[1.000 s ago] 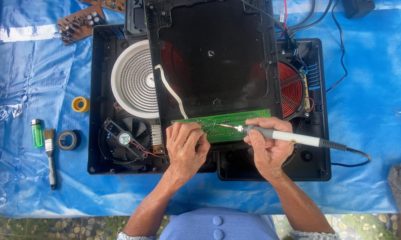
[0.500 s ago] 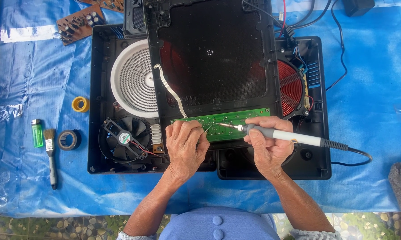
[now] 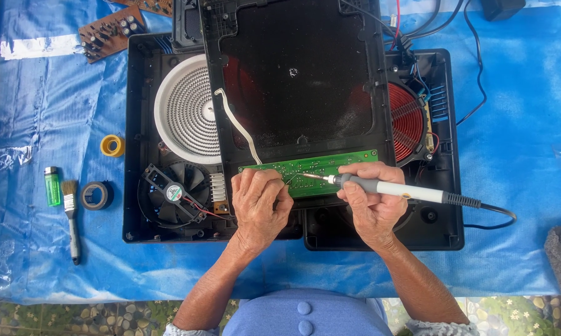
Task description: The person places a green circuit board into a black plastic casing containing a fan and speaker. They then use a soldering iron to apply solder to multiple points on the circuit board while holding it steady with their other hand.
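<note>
A green circuit board [image 3: 321,168] lies along the near edge of a black glass cooker top [image 3: 299,81] that rests over an opened black cooker housing [image 3: 137,205]. My right hand [image 3: 370,208] grips a grey soldering iron [image 3: 392,188], its tip touching the board near the middle. My left hand [image 3: 258,205] rests on the board's left end, pinching a thin strand of solder wire [image 3: 291,179] toward the tip. A white ribbon cable [image 3: 237,124] runs from the board up across the glass.
Inside the housing are a white round coil plate [image 3: 184,115], a black fan [image 3: 171,193] and a red coil [image 3: 408,121]. On the blue tarp [image 3: 517,143] lie a yellow tape roll [image 3: 112,145], black tape roll [image 3: 97,195], green lighter [image 3: 52,186], brush [image 3: 71,218], brown circuit board [image 3: 109,32].
</note>
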